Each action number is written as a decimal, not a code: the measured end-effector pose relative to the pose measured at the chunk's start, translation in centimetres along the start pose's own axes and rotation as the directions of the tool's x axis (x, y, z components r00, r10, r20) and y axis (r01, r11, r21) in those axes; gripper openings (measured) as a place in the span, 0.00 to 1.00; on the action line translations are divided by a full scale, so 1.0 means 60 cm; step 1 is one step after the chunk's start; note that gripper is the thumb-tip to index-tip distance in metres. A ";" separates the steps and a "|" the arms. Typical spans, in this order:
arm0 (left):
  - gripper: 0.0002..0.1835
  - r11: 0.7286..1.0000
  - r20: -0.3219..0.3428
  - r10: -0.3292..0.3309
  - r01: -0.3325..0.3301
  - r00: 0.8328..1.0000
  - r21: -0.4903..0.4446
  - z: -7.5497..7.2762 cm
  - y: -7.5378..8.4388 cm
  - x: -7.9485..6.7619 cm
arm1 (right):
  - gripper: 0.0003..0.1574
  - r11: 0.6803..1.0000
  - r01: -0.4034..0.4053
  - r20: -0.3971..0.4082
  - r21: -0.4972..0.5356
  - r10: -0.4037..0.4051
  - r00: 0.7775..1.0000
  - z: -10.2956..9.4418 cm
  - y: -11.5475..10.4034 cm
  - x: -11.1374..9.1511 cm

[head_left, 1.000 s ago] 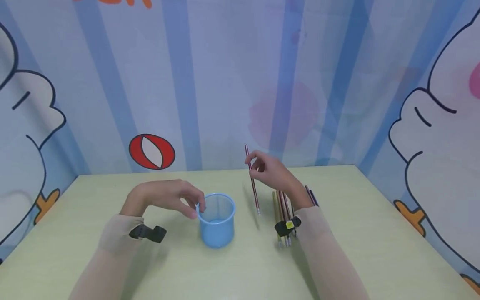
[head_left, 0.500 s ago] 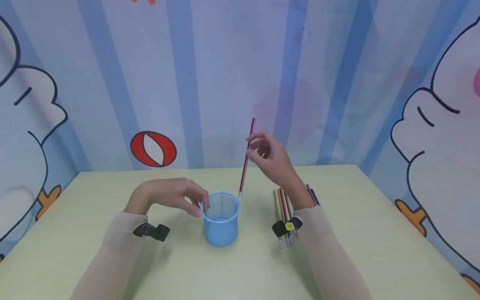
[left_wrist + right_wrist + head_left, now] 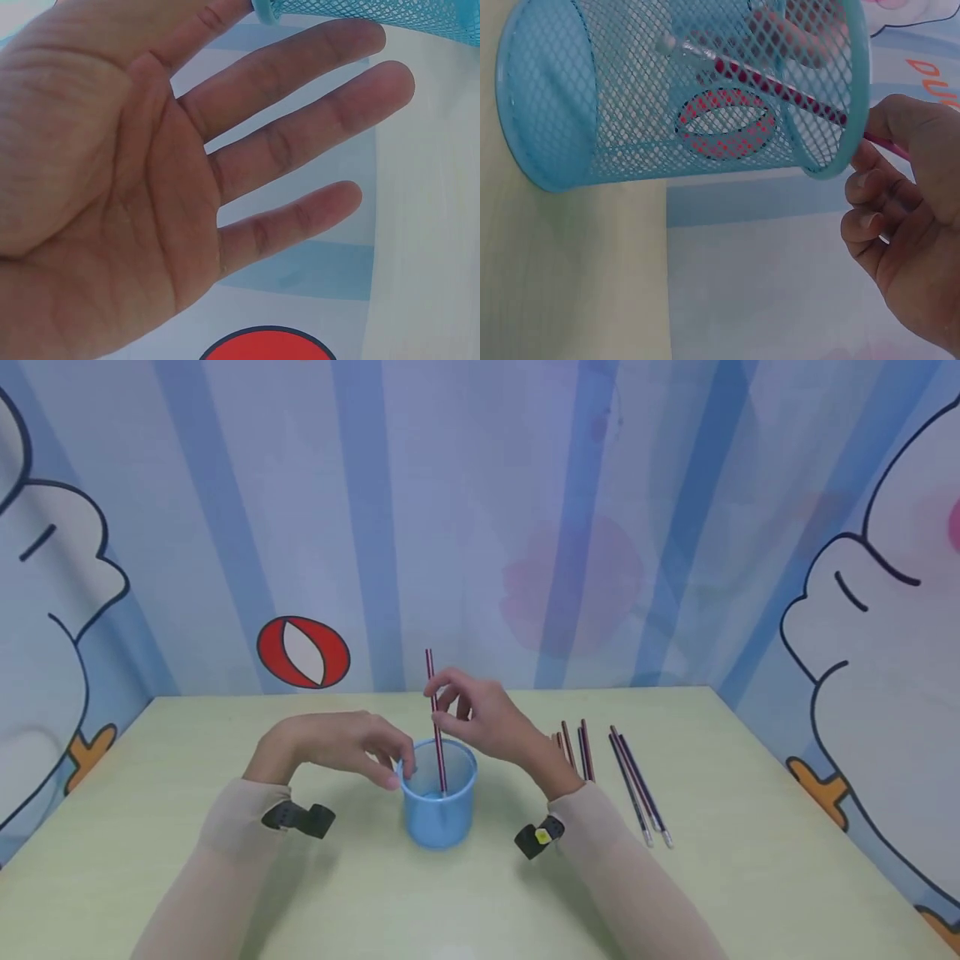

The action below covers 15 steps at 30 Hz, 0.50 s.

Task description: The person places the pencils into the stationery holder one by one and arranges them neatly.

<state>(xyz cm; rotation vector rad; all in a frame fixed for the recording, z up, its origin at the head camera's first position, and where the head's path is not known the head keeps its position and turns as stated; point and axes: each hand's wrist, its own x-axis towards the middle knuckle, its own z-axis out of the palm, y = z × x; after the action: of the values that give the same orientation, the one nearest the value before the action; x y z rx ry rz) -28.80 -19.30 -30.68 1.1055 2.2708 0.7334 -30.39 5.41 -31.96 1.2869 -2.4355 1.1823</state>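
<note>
My left hand [image 3: 337, 745] holds the rim of a light blue mesh pencil cup [image 3: 438, 822], with its thumb outside and a fingertip inside. In the left wrist view, the other fingers [image 3: 315, 124] stretch out beside the cup's rim [image 3: 266, 10]. Above the cup, my right hand [image 3: 483, 717] pinches a dark red striped pencil [image 3: 441, 767] by its upper part. The pencil's lower end, with the eraser, is inside the cup. Through the mesh in the right wrist view, the pencil [image 3: 780, 88] shows slanted, its eraser end above the cup's base.
Behind my right forearm lie several pencils [image 3: 587, 752], partly hidden by it. Farther right, a few dark striped pencils [image 3: 636, 781] lie close together on the pale table [image 3: 750, 860]. A striped cartoon backdrop [image 3: 465, 527] stands along the back edge.
My right hand has lifted the pencil, swung it left from beside the cup and lowered its eraser end inside. The left hand has stayed at the rim.
</note>
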 end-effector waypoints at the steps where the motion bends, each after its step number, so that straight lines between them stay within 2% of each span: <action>1: 0.09 1.000 -0.002 0.000 0.000 1.000 -0.001 -0.001 0.000 0.000 | 0.15 1.000 0.002 0.026 -0.007 -0.002 1.000 0.003 -0.001 0.001; 7: 0.10 1.000 -0.012 -0.011 0.011 1.000 -0.012 0.001 0.003 0.002 | 0.16 0.999 -0.011 0.156 -0.044 0.018 0.988 0.018 -0.009 -0.001; 15: 0.09 0.999 -0.018 -0.030 0.029 0.999 -0.018 0.001 0.006 -0.003 | 0.15 0.997 -0.026 0.216 -0.075 0.042 0.976 0.025 -0.018 0.002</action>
<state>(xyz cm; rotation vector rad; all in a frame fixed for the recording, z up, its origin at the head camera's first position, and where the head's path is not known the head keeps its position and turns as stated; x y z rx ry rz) -28.43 -19.24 -30.45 1.0592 2.2869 0.7529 -29.30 3.94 -32.34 1.4273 -2.6347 0.9980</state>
